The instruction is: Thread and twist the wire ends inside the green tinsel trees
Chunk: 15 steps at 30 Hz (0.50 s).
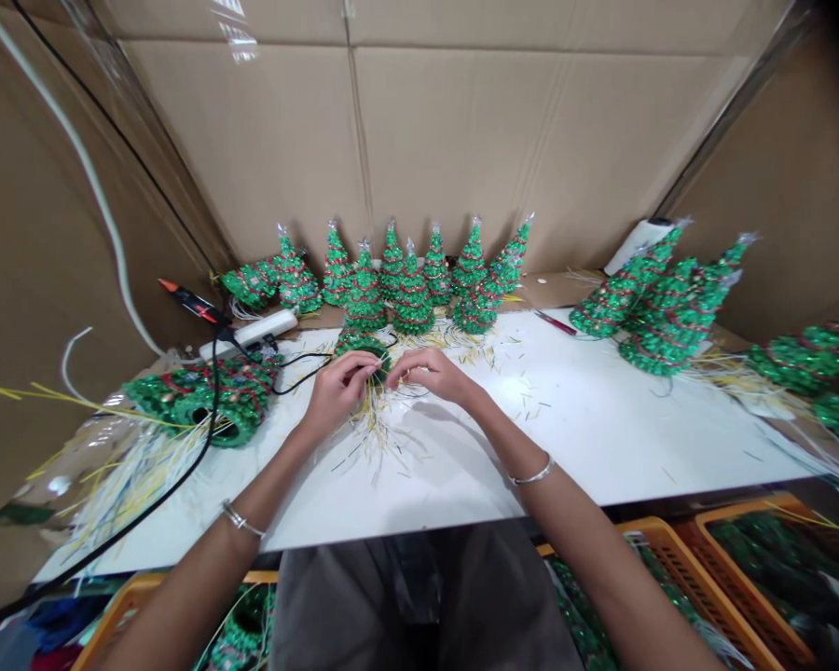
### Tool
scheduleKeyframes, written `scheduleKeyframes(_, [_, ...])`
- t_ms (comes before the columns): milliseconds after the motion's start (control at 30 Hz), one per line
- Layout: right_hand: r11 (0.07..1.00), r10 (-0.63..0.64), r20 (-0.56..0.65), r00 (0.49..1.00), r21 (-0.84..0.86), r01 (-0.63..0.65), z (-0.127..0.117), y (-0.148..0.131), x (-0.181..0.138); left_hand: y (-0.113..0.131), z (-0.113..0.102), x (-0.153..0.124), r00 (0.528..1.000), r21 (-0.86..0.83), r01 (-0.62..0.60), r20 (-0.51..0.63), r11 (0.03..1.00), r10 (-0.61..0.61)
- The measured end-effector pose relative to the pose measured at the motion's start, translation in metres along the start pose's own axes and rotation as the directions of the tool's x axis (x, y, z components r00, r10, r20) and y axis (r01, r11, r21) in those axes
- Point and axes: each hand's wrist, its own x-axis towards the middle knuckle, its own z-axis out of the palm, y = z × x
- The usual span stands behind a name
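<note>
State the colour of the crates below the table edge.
Orange crates, clearest in the head view.

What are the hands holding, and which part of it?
Both hands, left hand and right hand, hold a little green tree lying on the table, gripping the wires at its open bottom end.

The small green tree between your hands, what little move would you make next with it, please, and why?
Probably draw one strand clear of the loose wire ends with the right hand, since the left hand pinches the tree base and the wires fan out tangled beneath.
</note>
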Motion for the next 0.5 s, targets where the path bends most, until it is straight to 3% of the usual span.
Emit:
scheduleKeyframes(167, [0.996,0.061,0.027,0.998,0.060,-0.062,0.002,0.004,-0.001,0.002,-0.001,0.000,0.999,-0.044,0.022,-0.029,0.999,-0.023])
scheduleKeyframes(267, [0.993,0.112,-0.141,0.984,-0.008,-0.114,0.005,0.007,0.000,0.002,-0.001,0.000,0.998,-0.067,0.036,-0.042,0.997,-0.039])
scheduleKeyframes(367, [0.987,0.113,-0.357,0.927,-0.070,-0.147,0.007,0.008,0.003,0.000,-0.001,0.000,0.998,-0.083,0.036,-0.044,0.996,-0.040])
scheduleKeyframes(500, [0.996,0.088,-0.338,0.937,0.038,-0.080,0.016,0.007,0.007,-0.002,0.000,0.000,0.999,-0.079,0.032,-0.033,0.996,-0.035])
